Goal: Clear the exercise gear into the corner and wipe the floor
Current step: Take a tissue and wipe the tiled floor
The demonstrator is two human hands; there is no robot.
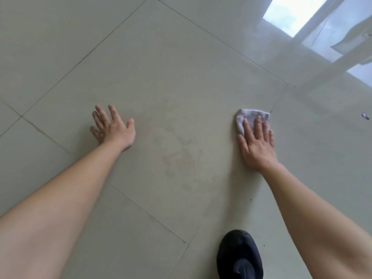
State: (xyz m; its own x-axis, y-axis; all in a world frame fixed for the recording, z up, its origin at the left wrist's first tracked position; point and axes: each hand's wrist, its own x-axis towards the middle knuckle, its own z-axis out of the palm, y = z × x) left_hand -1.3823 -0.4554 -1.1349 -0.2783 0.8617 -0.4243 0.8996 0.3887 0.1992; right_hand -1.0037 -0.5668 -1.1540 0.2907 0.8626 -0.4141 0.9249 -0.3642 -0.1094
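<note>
My right hand point(256, 144) lies flat on a small pale lilac cloth point(248, 117), pressing it against the glossy tiled floor point(171, 67). Only the cloth's far part shows beyond my fingers. My left hand point(114, 127) rests palm down on the floor further left, fingers spread, holding nothing. Between the hands the tile carries faint brownish smudges point(179, 156). No exercise gear is in view.
A black shoe point(239, 256) stands on the floor at the bottom right. A small scrap of debris point(365, 116) lies at the far right. Bright window reflections point(291, 15) shine on the tiles at the top right. Dark grout lines cross the floor diagonally.
</note>
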